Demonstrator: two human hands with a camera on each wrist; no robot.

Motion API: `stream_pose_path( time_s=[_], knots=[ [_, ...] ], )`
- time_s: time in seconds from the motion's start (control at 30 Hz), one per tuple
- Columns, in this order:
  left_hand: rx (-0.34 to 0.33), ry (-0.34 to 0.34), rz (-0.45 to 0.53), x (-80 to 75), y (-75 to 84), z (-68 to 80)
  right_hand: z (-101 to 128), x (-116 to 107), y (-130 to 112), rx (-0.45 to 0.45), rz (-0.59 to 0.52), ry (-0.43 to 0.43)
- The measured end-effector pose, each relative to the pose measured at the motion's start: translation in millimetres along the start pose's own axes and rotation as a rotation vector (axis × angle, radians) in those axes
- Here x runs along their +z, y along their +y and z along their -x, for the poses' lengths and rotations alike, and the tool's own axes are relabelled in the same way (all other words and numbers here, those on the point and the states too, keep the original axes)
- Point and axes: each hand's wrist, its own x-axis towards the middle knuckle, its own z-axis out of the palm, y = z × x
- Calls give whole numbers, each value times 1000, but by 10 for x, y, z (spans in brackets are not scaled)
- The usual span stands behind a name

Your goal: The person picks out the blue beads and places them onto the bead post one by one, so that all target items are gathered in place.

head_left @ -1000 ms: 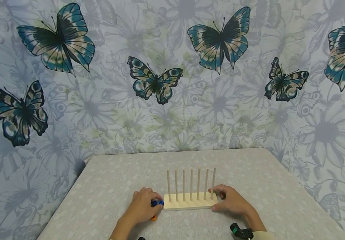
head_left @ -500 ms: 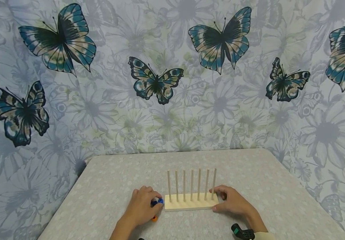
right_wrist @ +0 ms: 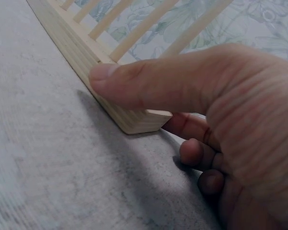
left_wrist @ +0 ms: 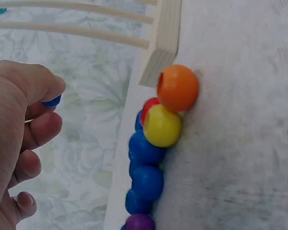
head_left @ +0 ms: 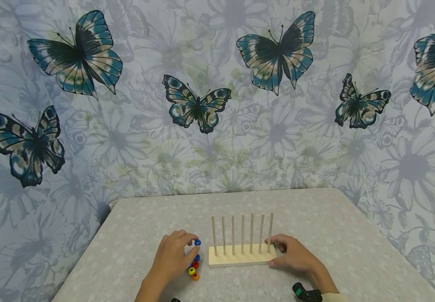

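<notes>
Between thumb and index finger, my left hand [head_left: 172,253] pinches a blue bead [head_left: 197,242], raised off the table left of the peg board. In the left wrist view only a sliver of that blue bead [left_wrist: 53,101] shows under the fingertip. Below the hand lies a cluster of beads: an orange bead [left_wrist: 178,88], a yellow bead [left_wrist: 163,125], a partly covered red one, several blue beads [left_wrist: 148,183] and a purple bead [left_wrist: 140,222]. My right hand [head_left: 294,252] grips the right end of the wooden peg board [head_left: 242,261], thumb [right_wrist: 134,84] on its front side. Several bare upright pegs [head_left: 242,235] stand on it.
A pale patterned cloth covers the table [head_left: 157,209]. Behind it rises a wall [head_left: 217,167] with butterfly and flower prints. A black device [head_left: 306,292] sits at the right wrist, and part of another dark one [head_left: 176,300] shows at the bottom edge.
My left hand has risen from the bead cluster with one blue bead, uncovering the red, yellow and other blue beads. The right hand keeps its grip on the peg board.
</notes>
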Motion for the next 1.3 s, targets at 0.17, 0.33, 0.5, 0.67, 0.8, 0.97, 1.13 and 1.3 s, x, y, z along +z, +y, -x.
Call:
stream_pose_path(
  time_s=[0.17, 0.33, 0.5, 0.67, 0.8, 0.97, 1.13, 1.3],
  knots=[
    [4, 18, 61, -55, 35, -79, 5, 0, 15, -3, 8, 2],
    [39, 82, 70, -145, 86, -211, -6, 1, 20, 14, 10, 12],
    [87, 176, 76, -255, 128, -360, -11, 3, 9, 28, 8, 17],
    [103, 242, 94, -344, 165, -462, -5, 0, -3, 22, 12, 15],
    [88, 264, 113, -389, 214, -517, 0, -5, -14, 4, 13, 13],
    [63, 303, 131, -437, 270, -576, -6, 1, -21, 3, 13, 5],
    [64, 355, 172, -483, 327, -638, -12, 2, -23, 8, 6, 5],
    [67, 368, 212, -472, 389, -664, -13, 11, -20, 12, 9, 7]
  ],
)
